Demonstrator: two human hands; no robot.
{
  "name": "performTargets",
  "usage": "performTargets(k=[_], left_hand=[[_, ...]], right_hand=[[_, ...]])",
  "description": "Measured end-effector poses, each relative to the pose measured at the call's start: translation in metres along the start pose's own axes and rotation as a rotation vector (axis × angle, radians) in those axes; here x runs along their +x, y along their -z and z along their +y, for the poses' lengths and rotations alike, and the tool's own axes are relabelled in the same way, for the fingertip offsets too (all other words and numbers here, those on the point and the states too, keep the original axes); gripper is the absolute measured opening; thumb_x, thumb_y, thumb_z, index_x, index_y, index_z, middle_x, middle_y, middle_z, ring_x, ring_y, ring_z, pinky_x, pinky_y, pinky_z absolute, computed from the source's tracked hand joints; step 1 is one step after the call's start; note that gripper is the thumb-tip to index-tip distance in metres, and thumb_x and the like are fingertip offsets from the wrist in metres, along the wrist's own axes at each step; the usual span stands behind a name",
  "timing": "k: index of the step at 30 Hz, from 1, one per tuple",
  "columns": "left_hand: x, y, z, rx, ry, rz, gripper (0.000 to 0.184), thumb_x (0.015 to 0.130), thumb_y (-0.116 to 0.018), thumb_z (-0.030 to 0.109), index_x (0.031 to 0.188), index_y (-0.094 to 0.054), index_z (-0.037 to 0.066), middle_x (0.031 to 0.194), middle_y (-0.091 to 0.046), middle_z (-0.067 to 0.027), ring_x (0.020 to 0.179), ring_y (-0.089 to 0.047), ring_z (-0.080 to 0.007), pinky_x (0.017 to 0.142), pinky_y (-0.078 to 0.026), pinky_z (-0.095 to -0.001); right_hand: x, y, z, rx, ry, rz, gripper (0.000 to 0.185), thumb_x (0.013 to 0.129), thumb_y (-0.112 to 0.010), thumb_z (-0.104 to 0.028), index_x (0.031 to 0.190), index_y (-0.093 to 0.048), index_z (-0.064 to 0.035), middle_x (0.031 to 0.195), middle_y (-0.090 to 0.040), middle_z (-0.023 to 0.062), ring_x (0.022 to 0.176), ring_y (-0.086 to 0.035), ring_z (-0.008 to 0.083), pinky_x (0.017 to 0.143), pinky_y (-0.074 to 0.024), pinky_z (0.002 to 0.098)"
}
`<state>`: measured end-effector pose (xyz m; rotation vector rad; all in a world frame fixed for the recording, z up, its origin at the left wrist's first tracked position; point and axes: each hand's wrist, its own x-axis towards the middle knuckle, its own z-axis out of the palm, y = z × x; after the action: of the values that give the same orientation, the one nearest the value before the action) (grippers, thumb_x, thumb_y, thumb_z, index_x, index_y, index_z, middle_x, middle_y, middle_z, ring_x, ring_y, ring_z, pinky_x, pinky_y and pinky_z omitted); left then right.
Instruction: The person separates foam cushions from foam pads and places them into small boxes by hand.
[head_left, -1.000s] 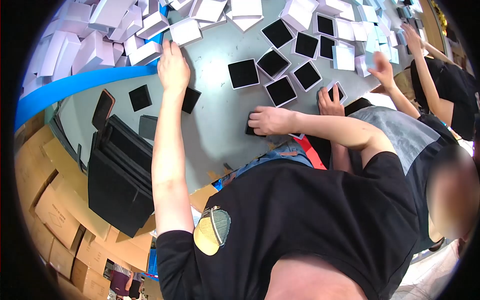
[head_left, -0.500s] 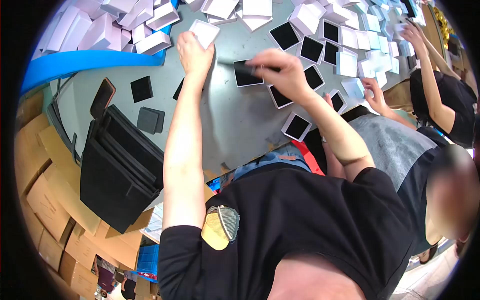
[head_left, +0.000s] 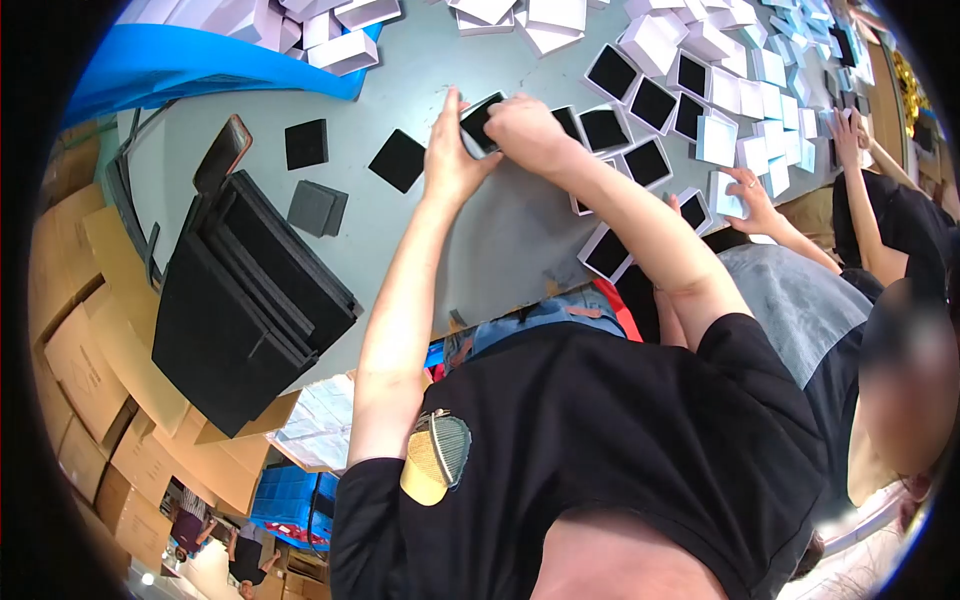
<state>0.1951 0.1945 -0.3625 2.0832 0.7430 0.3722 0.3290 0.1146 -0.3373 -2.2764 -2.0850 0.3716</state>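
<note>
Left hand (head_left: 455, 160) is partly open, thumb spread from the fingers, holding a small white open-top cardboard box with a black square insert (head_left: 481, 124) by its left side. Right hand (head_left: 527, 132) has its fingers curled together over the box's right part; cannot tell if it pinches the insert or just presses it. Box sits between both hands, over the grey tabletop (head_left: 505, 240). Half a second ago the left hand had an empty white box further out, and the right was a blur carrying a dark pad above the filled boxes; now the hands are together and black shows inside the box. A second ago the right hand was on a dark pad at the near table edge. A loose black square pad (head_left: 398, 161), partly hidden by the left forearm before, is now in full view, left of that hand. Another black square pad (head_left: 306, 144) and overlapping dark grey square pads (head_left: 318, 208) lie further left. Co-worker's hand (head_left: 755, 200) at right, raised a second ago, is now at a pale box (head_left: 727, 194).
</note>
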Motion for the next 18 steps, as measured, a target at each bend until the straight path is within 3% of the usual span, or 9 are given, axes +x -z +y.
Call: performTargets(k=[1, 4, 5, 6, 8, 10, 12, 15, 18], left_hand=[[-0.001, 0.001, 0.005, -0.082, 0.011, -0.058, 0.115, 0.057, -0.089, 0.014, 0.150, -0.022, 0.007, 0.135, -0.052, -0.0141, 0.126, -0.049, -0.0343, 0.105, -0.042, -0.0407], [0.005, 0.022, 0.008, 0.127, -0.173, -0.006, 0.078, 0.070, -0.078, 0.015, 0.139, -0.043, 0.004, 0.141, -0.047, -0.0193, 0.132, -0.045, -0.0357, 0.110, -0.038, -0.0413], [0.015, 0.031, 0.002, 0.139, -0.206, 0.087, 0.055, 0.076, -0.067, 0.010, 0.129, -0.052, 0.003, 0.139, -0.049, -0.0192, 0.130, -0.046, -0.0360, 0.109, -0.039, -0.0436], [0.032, 0.036, -0.013, 0.260, -0.329, 0.199, 0.048, 0.078, -0.061, 0.003, 0.125, -0.055, 0.004, 0.134, -0.053, -0.0175, 0.126, -0.049, -0.0362, 0.104, -0.042, -0.0448], [0.071, 0.057, -0.002, 0.329, -0.471, 0.239, 0.043, 0.079, -0.057, -0.004, 0.121, -0.058, 0.006, 0.131, -0.055, -0.0142, 0.116, -0.054, -0.0360, 0.098, -0.044, -0.0447], [0.109, 0.057, -0.001, 0.565, -0.550, 0.143, 0.039, 0.080, -0.060, -0.001, 0.118, -0.059, 0.005, 0.139, -0.049, -0.0124, 0.114, -0.056, -0.0347, 0.096, -0.046, -0.0454], [0.135, 0.051, -0.001, 0.806, -0.577, 0.015, 0.045, 0.079, -0.058, -0.001, 0.123, -0.058, 0.006, 0.145, -0.044, -0.0125, 0.113, -0.057, -0.0344, 0.094, -0.047, -0.0453], [0.159, 0.044, -0.005, 0.813, -0.376, -0.136, 0.035, 0.080, -0.058, 0.002, 0.116, -0.059, 0.005, 0.151, -0.036, -0.0127, 0.108, -0.059, -0.0346, 0.090, -0.050, -0.0469], [0.161, 0.047, 0.005, 0.783, -0.411, -0.170, 0.025, 0.080, -0.068, 0.008, 0.103, -0.060, -0.001, 0.152, -0.034, -0.0136, 0.111, -0.059, -0.0357, 0.090, -0.052, -0.0459]], right_hand=[[-0.006, 0.002, 0.006, -0.029, -0.034, 0.015, 0.005, 0.070, -0.063, -0.011, 0.070, -0.068, -0.0093, 0.078, -0.062, 0.0074, 0.082, -0.065, 0.0246, 0.080, -0.0469, 0.0359], [-0.028, 0.016, 0.023, -0.178, -0.171, 0.058, 0.003, 0.072, -0.062, -0.011, 0.072, -0.065, -0.0104, 0.080, -0.059, 0.0060, 0.082, -0.063, 0.0220, 0.077, -0.0445, 0.0381], [-0.027, 0.015, 0.020, -0.146, -0.147, 0.203, 0.003, 0.074, -0.061, -0.010, 0.075, -0.064, -0.0099, 0.081, -0.060, 0.0063, 0.080, -0.063, 0.0231, 0.078, -0.0447, 0.0396], [-0.025, 0.014, 0.013, -0.112, -0.122, 0.343, 0.004, 0.076, -0.059, -0.010, 0.078, -0.063, -0.0093, 0.082, -0.060, 0.0065, 0.079, -0.063, 0.0243, 0.079, -0.0448, 0.0411], [-0.010, -0.001, -0.023, 0.144, 0.104, 0.344, 0.015, 0.080, -0.056, -0.011, 0.092, -0.065, -0.0077, 0.091, -0.062, 0.0069, 0.086, -0.062, 0.0235, 0.082, -0.0456, 0.0445], [0.015, -0.011, -0.067, 0.104, 0.424, 0.711, 0.021, 0.080, -0.055, -0.016, 0.097, -0.066, -0.0068, 0.094, -0.062, 0.0030, 0.094, -0.057, 0.0187, 0.079, -0.0447, 0.0374], [0.026, -0.047, -0.088, 0.083, 0.321, 0.730, 0.022, 0.080, -0.056, -0.017, 0.096, -0.066, -0.0070, 0.095, -0.061, 0.0018, 0.090, -0.055, 0.0191, 0.082, -0.0456, 0.0359], [0.013, -0.062, -0.093, 0.045, 0.330, 0.414, 0.020, 0.080, -0.056, -0.019, 0.093, -0.067, -0.0076, 0.095, -0.060, 0.0012, 0.087, -0.054, 0.0190, 0.082, -0.0471, 0.0341], [-0.027, -0.061, -0.070, 0.090, 0.394, 0.349, 0.017, 0.078, -0.058, -0.018, 0.088, -0.067, -0.0080, 0.091, -0.060, 0.0012, 0.085, -0.054, 0.0188, 0.079, -0.0488, 0.0330]])
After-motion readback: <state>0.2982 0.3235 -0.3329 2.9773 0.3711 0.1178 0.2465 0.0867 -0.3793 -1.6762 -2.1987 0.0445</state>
